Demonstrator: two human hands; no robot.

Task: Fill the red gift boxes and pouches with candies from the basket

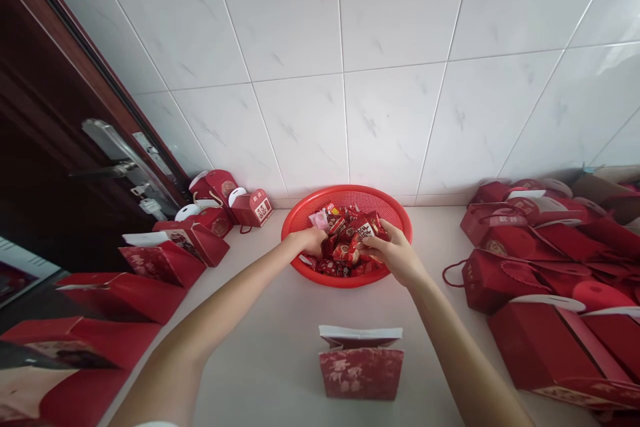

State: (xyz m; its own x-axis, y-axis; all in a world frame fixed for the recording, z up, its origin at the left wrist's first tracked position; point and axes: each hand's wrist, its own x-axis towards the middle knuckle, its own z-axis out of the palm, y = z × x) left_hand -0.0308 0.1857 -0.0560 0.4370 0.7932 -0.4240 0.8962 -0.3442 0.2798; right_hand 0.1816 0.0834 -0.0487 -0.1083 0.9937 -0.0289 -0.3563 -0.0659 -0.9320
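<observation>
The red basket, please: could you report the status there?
Left hand among wrapped packets in the red basket, grasp unclear. Right hand holding a red packet. Red bag standing on the near side. Nothing seen blocking either hand.

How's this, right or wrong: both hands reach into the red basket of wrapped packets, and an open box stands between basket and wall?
Wrong on the open box: the head view shows it on the near side of the red basket. The left hand and right hand do reach among the wrapped packets.
</observation>
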